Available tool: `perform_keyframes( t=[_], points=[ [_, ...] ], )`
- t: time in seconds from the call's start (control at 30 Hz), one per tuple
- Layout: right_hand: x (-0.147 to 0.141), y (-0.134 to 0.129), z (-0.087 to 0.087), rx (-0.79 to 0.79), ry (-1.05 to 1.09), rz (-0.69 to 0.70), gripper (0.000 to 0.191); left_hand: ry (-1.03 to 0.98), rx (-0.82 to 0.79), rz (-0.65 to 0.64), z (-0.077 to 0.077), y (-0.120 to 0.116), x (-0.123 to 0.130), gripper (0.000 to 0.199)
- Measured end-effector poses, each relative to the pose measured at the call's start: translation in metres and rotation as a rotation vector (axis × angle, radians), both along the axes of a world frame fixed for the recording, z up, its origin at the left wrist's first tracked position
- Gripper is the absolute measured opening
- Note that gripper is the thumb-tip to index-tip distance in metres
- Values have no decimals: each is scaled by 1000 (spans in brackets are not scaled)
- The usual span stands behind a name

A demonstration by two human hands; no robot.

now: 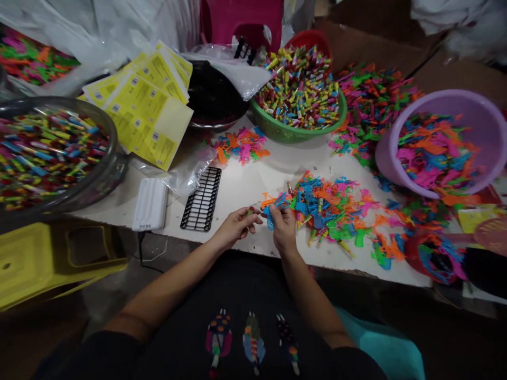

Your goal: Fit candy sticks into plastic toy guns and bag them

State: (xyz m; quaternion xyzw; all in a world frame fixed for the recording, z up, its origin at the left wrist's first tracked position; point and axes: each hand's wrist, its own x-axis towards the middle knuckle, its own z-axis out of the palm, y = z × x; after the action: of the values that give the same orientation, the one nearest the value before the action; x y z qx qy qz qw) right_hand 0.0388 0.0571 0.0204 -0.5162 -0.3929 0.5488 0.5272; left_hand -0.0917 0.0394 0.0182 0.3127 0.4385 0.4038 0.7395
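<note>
Here the left hand (236, 226) pinches a small stick (250, 211); the right hand (283, 227) grips a blue toy (271, 217) between both hands.

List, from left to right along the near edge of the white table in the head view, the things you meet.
White power bank → black plastic grid → left hand pinching a small piece → right hand holding a blue toy part → pile of colourful plastic toy parts.

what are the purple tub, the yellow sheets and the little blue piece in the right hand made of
Purple tub: likely plastic, smooth, evenly coloured wall. Yellow sheets: probably paper or card, thin, flat, printed. Blue piece in the right hand: seemingly moulded plastic, bright solid colour.
</note>
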Motion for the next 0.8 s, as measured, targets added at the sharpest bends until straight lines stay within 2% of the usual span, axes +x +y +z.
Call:
perform_keyframes(
  t=[0.1, 0.17, 0.3, 0.43, 0.63, 0.8],
  points=[
    [-3, -1, 2, -11, -7, 19, 23, 116, 87, -59, -1, -4, 1, 38],
    [-6, -3, 4, 8, -60, 22, 24, 230, 164, -49, -1, -5, 3, 38],
    [-10, -5, 8, 76, -176, 5, 23, 505, 301, 113, 0, -9, 9, 35],
    [-9, -6, 10, 92, -218, -60, 20, 724, 515, 223, 2, -12, 15, 29],
    [-9, -8, 11, 79, -114, -96, 19, 767, 494, 245, 1, -8, 17, 31],
    [-9, -9, 9, 86, -105, -131, 22, 786, 622, 256, -3, -9, 16, 30]
  ],
)
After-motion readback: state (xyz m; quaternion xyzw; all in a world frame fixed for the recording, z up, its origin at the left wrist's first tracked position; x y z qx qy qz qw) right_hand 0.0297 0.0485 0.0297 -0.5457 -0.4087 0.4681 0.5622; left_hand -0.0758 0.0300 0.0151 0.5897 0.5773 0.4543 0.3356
